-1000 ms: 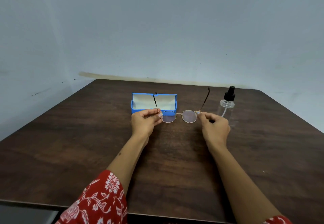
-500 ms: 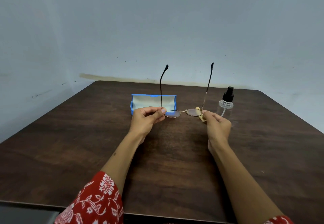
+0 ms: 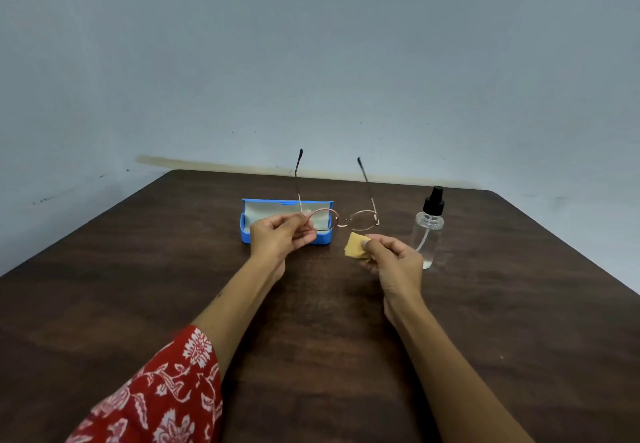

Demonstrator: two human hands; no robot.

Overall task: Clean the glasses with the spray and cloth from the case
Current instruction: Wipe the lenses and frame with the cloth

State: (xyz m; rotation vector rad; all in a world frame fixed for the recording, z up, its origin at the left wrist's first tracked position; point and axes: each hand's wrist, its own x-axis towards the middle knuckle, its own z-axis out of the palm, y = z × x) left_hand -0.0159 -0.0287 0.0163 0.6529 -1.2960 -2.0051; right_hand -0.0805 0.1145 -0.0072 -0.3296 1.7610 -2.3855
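Lying open at the left on the dark wooden worktop (image 3: 145, 269), the blue glasses case (image 3: 250, 224) sits just behind the left hand (image 3: 280, 236), whose curled fingers pinch the round gold-rimmed glasses (image 3: 341, 219) by the left rim, lifted with both temples pointing up. A moment ago both hands held the frame; now the right hand (image 3: 391, 259) has let go and dropped below the right lens, pinching the small yellow cloth (image 3: 355, 244). With the clear spray bottle (image 3: 428, 231) standing untouched at the right, wiping looks ready to begin, probably without spray.
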